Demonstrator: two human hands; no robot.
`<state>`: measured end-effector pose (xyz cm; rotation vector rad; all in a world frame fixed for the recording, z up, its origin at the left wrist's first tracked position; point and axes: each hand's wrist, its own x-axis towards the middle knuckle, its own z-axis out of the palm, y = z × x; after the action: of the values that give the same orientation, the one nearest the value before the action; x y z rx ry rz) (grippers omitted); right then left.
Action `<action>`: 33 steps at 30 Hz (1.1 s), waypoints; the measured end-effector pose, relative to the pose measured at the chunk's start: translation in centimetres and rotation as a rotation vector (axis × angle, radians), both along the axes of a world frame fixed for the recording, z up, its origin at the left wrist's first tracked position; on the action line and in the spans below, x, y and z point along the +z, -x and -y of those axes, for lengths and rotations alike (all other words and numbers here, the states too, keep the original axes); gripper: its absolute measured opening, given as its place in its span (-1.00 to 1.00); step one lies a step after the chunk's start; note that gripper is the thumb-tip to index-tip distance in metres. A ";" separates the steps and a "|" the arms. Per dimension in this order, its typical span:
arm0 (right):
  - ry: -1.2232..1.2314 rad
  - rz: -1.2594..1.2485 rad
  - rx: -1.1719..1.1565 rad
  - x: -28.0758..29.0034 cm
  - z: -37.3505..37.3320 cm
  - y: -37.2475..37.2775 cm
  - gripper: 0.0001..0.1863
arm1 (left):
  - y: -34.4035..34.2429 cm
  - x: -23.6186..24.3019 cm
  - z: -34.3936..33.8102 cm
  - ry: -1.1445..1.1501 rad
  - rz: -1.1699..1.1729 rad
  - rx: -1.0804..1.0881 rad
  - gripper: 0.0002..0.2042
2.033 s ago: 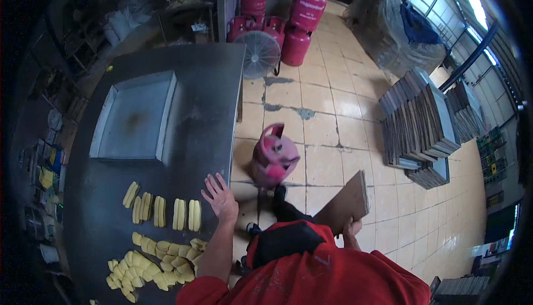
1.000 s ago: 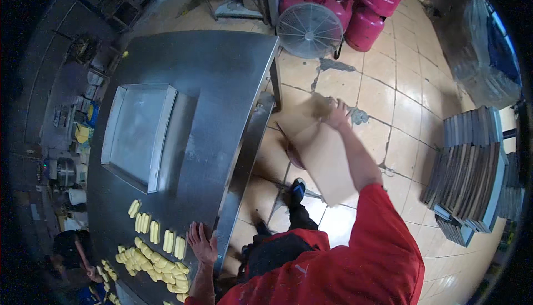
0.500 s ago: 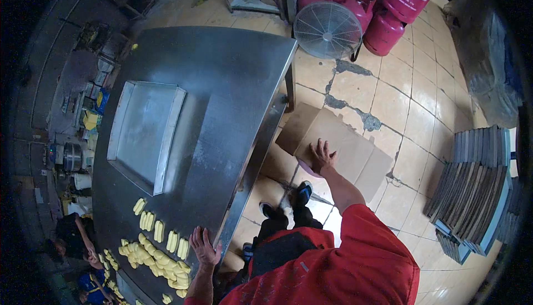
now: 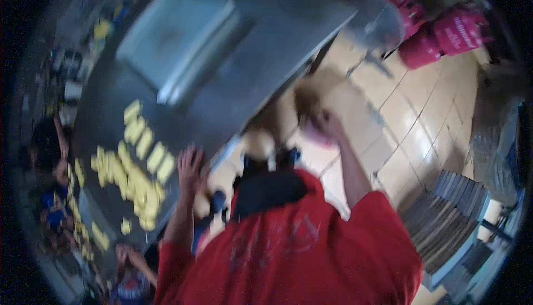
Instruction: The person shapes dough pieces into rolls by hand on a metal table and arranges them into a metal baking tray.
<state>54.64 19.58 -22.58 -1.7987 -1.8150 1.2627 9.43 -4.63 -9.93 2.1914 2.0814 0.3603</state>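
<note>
My left hand (image 4: pixel 190 167) rests at the near edge of the dark metal table (image 4: pixel 227 83), fingers stretched out and holding nothing. To its left lie yellow dough strips (image 4: pixel 149 144) in a row and a heap of yellow dough pieces (image 4: pixel 130 180). My right hand (image 4: pixel 328 123) is low on the right, beside a cardboard box (image 4: pixel 350 102) on the floor. Its fingers look closed on a pink item (image 4: pixel 319 135), though motion blur hides the grip and the item's kind.
A shallow rectangular metal tray (image 4: pixel 172 33) sits on the table. Pink gas cylinders (image 4: pixel 455 30) and a round fan guard (image 4: pixel 377 24) stand at the far right. Stacked trays or boards (image 4: pixel 444 222) are at the right. Another person's hands (image 4: pixel 130 255) show at lower left.
My view has turned and shifted, so the table and box sit differently. My right hand, spread on the box before, now looks closed at the pink item, more of which shows. My left hand stays at the table edge.
</note>
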 end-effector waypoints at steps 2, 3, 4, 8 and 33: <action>0.024 -0.049 0.147 9.2 2.0 2.9 -0.67 | -0.1 0.5 -0.1 -0.019 -0.009 0.063 -0.40; -0.004 -0.054 0.166 10.1 3.8 3.7 -0.70 | 0.6 -0.4 -0.1 -0.010 -0.023 0.071 -0.42; 0.032 -0.044 0.187 11.3 5.9 4.0 -0.70 | 1.1 -1.0 0.3 -0.020 -0.020 0.075 -0.44; 0.347 -0.310 0.325 18.4 11.5 6.1 -0.68 | 0.6 0.6 -0.3 -0.006 0.058 0.074 -0.46; 0.791 0.143 1.626 15.0 14.4 30.6 -0.15 | -1.6 3.1 24.9 1.335 1.306 0.785 -0.31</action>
<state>24.06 5.22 -7.62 -0.0794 -3.2223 2.5792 11.06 -29.53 -6.82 0.1391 1.3861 0.1958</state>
